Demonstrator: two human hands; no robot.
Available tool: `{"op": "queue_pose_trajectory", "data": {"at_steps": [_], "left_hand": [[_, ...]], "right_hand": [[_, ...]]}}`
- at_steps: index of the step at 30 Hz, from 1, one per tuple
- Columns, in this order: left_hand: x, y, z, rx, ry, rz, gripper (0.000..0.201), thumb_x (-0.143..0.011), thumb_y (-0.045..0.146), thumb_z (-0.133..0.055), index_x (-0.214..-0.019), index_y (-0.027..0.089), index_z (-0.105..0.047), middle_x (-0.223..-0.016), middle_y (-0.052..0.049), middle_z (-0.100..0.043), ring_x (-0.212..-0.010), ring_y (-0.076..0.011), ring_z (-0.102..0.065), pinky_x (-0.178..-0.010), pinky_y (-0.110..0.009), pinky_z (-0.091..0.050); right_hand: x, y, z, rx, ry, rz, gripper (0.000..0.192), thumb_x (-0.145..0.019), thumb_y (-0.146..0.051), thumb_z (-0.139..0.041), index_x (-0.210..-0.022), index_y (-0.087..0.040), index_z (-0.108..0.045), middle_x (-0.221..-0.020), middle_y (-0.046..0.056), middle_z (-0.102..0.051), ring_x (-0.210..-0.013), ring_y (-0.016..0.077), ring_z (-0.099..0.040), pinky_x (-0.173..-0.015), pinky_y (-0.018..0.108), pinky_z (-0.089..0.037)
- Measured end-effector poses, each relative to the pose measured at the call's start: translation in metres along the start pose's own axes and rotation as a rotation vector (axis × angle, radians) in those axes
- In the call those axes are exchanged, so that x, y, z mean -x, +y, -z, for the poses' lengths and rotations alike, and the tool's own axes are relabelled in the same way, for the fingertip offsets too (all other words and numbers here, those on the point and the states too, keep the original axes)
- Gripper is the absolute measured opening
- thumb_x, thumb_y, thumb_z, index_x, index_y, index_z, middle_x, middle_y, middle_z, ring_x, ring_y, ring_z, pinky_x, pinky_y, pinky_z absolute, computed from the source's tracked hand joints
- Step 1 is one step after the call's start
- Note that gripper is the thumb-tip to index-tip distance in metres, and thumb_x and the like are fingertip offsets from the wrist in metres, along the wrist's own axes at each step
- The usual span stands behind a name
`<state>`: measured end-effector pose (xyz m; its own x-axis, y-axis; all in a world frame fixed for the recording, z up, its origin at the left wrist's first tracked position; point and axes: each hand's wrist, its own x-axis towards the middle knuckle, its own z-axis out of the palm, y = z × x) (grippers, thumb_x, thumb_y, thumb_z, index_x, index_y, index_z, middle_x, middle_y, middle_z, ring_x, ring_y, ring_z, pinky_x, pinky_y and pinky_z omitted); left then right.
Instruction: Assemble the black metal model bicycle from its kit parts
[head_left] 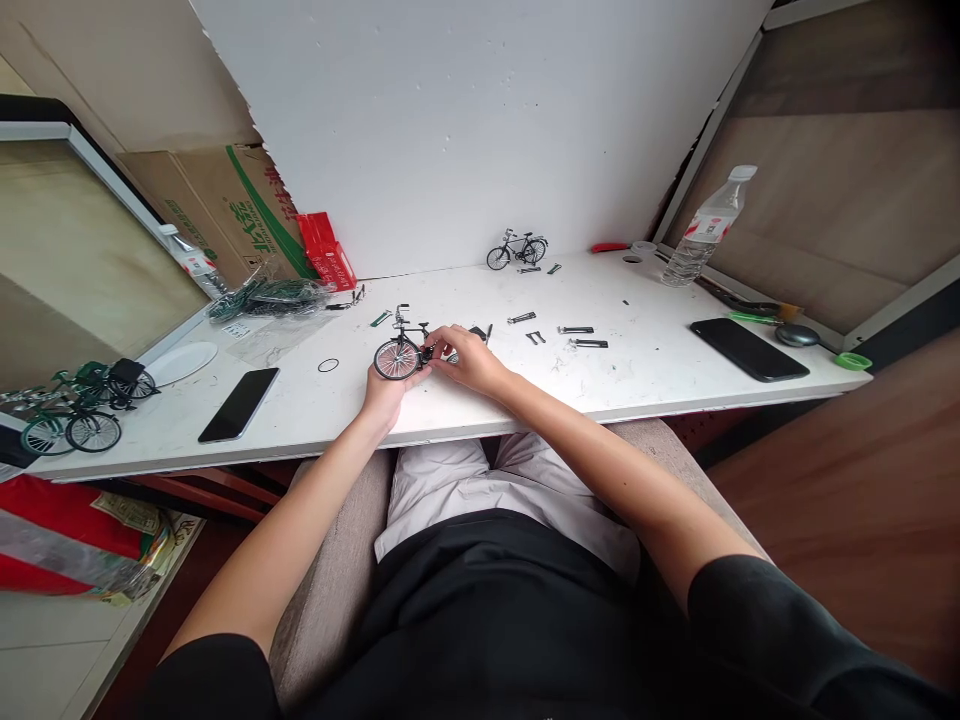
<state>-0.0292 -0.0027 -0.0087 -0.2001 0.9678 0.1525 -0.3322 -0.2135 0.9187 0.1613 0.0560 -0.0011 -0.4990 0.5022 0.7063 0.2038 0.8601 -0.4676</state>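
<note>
A small black model bicycle (401,345) stands upright near the front edge of the white table, its spoked front wheel facing left. My left hand (388,392) is closed around its lower part from below. My right hand (471,360) pinches at the bicycle's rear, and its fingers hide most of the back wheel. Just beyond my right hand lies a small dark part (480,333), partly covered. A thin black ring (328,365) lies to the left of the bicycle, with a small green part (381,318) behind it.
Another model bicycle (517,250) stands at the back. Several small metal parts (575,330) lie to the right. Phones (240,405) (748,349) flank the work area. Green model bicycles (90,405), bagged parts (274,298), a red box (327,250) and a water bottle (709,228) stand around.
</note>
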Motion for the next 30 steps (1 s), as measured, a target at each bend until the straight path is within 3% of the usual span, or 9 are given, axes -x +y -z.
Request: {"op": "queue_pose_trajectory", "data": {"at_steps": [9,15,20,30], "left_hand": [[-0.0028,-0.0048,0.0026,0.027,0.029,-0.003,0.049,-0.061,0.034,-0.105,-0.098,0.018,-0.078,-0.117,-0.009,-0.080,-0.113,-0.0255,-0.075,-0.116,-0.064,-0.058],[-0.0018,-0.0025,-0.0011,0.031,0.050,0.004,0.053,-0.058,0.040,-0.107,-0.097,0.018,-0.079,-0.118,-0.010,-0.079,-0.123,-0.0299,-0.073,-0.118,-0.061,-0.057],[-0.0005,-0.0005,-0.0011,0.012,0.028,0.013,0.054,-0.059,0.042,-0.107,-0.099,0.019,-0.079,-0.126,-0.010,-0.079,-0.131,-0.0334,-0.070,-0.117,-0.062,-0.059],[0.0012,0.0042,-0.0021,-0.003,0.027,0.048,0.059,-0.055,0.041,-0.109,-0.100,0.019,-0.077,-0.123,-0.008,-0.078,-0.118,-0.0290,-0.075,-0.112,-0.058,-0.062]], "right_hand": [[-0.0008,0.0010,0.0007,-0.006,0.008,0.014,0.023,-0.096,-0.011,-0.069,-0.116,-0.020,-0.066,-0.100,0.006,-0.077,-0.096,0.0243,-0.070,-0.088,0.037,-0.055],[-0.0014,-0.0007,0.0019,-0.007,-0.009,0.032,0.015,-0.095,-0.009,-0.068,-0.104,-0.021,-0.069,-0.103,0.008,-0.079,-0.100,0.0254,-0.071,-0.091,0.039,-0.056],[-0.0020,-0.0023,0.0029,0.002,0.000,0.048,0.021,-0.094,-0.008,-0.070,-0.111,-0.021,-0.070,-0.102,0.007,-0.081,-0.102,0.0261,-0.072,-0.092,0.040,-0.056],[-0.0017,-0.0022,0.0017,0.007,-0.008,0.019,0.024,-0.094,-0.010,-0.070,-0.116,-0.022,-0.070,-0.103,0.006,-0.083,-0.103,0.0271,-0.073,-0.095,0.041,-0.054]]}}
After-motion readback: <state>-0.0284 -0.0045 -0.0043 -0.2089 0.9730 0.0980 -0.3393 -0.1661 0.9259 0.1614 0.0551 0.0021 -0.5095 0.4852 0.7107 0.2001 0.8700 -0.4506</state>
